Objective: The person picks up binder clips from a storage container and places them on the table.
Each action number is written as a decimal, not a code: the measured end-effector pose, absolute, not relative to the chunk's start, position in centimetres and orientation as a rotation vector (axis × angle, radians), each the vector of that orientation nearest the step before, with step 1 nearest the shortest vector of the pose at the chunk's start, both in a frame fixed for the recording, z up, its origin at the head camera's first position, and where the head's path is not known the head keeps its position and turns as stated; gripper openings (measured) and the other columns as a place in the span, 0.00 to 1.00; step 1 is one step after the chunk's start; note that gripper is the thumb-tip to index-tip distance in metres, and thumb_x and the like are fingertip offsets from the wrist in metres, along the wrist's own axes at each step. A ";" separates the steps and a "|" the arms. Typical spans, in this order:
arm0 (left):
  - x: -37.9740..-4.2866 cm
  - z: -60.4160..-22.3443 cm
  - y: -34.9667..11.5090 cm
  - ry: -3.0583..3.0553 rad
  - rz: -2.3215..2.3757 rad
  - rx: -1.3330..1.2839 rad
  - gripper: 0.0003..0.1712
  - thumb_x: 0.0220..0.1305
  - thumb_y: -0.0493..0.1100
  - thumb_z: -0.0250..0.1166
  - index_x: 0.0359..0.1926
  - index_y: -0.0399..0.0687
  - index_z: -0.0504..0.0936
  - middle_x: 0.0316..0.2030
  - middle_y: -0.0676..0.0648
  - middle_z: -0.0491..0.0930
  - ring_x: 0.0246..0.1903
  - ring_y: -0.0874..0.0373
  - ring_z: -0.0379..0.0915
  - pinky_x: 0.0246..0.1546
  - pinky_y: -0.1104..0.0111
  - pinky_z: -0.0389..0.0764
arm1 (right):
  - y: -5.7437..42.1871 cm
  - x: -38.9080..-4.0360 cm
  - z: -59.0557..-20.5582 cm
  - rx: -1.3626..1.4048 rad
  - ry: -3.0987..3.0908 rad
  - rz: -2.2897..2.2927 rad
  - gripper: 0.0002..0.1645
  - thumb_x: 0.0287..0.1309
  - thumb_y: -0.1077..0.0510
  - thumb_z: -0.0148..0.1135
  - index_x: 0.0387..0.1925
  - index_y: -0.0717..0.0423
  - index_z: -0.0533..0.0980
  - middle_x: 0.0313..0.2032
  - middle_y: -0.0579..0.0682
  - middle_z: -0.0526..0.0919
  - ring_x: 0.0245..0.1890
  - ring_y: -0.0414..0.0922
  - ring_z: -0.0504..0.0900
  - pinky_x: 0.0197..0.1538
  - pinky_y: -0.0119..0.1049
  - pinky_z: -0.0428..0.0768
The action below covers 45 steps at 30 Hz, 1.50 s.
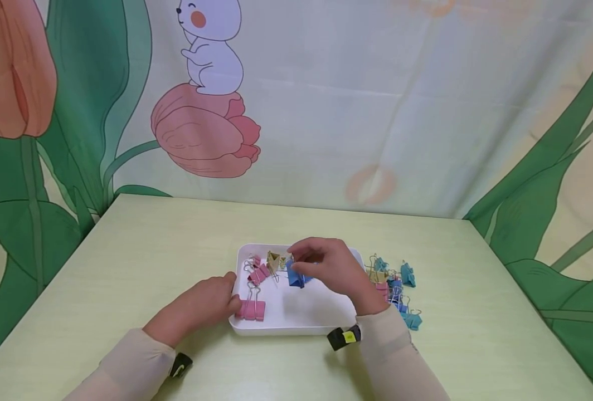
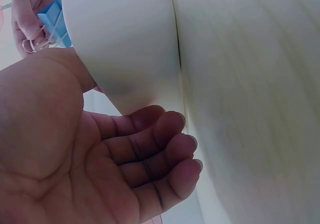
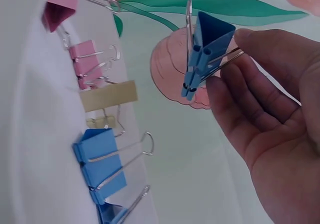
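Observation:
My right hand (image 1: 331, 270) pinches a blue binder clip (image 3: 212, 44) by its wire handle, held up over the white tray (image 1: 316, 316). At the tray's left end, my left hand (image 1: 208, 303) holds the rim, thumb over the edge and fingers (image 2: 165, 166) against the outer wall. Inside the tray, a large pink binder clip (image 1: 251, 311) lies close to the left thumb, with smaller pink clips (image 1: 259, 274) behind it. Gold clips (image 1: 273, 259) sit at the back wall, and more blue clips (image 3: 102, 159) lie beside them, partly hidden by the right hand in the head view.
Right of the tray, a loose heap of binder clips lies on the table (image 1: 477, 312): teal (image 1: 408, 274), blue (image 1: 395, 288), pink (image 1: 382, 289) and gold (image 1: 377, 276). A printed curtain (image 1: 316, 122) hangs behind the table's far edge.

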<state>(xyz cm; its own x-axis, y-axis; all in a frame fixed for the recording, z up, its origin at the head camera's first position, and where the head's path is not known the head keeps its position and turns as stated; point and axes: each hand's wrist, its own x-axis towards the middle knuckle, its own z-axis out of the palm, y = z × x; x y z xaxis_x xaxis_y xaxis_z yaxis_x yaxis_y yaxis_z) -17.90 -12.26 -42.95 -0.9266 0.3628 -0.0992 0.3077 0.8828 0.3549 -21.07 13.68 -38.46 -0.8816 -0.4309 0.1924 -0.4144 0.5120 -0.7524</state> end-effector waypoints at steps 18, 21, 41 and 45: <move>-17.9 -43.1 -12.2 2.887 0.505 0.523 0.24 0.63 0.45 0.55 0.52 0.29 0.69 0.28 0.45 0.73 0.27 0.55 0.67 0.32 0.63 0.71 | 17.3 -21.6 -37.1 -0.662 2.645 -1.690 0.16 0.55 0.60 0.68 0.47 0.47 0.81 0.42 0.50 0.85 0.42 0.44 0.85 0.48 0.36 0.82; -17.9 -43.0 -12.1 2.882 0.505 0.518 0.24 0.63 0.45 0.55 0.52 0.29 0.69 0.29 0.45 0.73 0.28 0.55 0.67 0.32 0.63 0.71 | 18.0 -21.6 -36.8 -0.639 2.656 -1.712 0.17 0.55 0.60 0.68 0.48 0.48 0.81 0.43 0.50 0.85 0.43 0.44 0.84 0.48 0.35 0.81; -18.0 -42.9 -12.1 2.867 0.503 0.490 0.26 0.63 0.45 0.55 0.54 0.27 0.68 0.30 0.44 0.74 0.28 0.55 0.68 0.34 0.63 0.71 | 22.9 -22.0 -36.1 -0.549 2.754 -1.839 0.19 0.56 0.55 0.68 0.50 0.53 0.80 0.40 0.47 0.84 0.41 0.42 0.84 0.47 0.31 0.81; -17.9 -42.8 -12.1 2.864 0.508 0.491 0.25 0.63 0.45 0.55 0.54 0.28 0.68 0.30 0.45 0.73 0.28 0.55 0.68 0.34 0.63 0.71 | 23.6 -22.0 -36.1 -0.498 2.782 -1.828 0.20 0.56 0.52 0.68 0.50 0.51 0.80 0.40 0.45 0.84 0.41 0.41 0.84 0.48 0.32 0.80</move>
<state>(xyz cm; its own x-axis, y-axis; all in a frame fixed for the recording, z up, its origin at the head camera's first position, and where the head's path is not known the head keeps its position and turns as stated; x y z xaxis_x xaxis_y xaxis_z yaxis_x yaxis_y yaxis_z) -17.92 -12.12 -42.78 -0.9269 0.3528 -0.1282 0.2871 0.8864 0.3632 -22.04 23.58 -36.13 -0.9318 -0.1208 0.3424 -0.3622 0.3742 -0.8537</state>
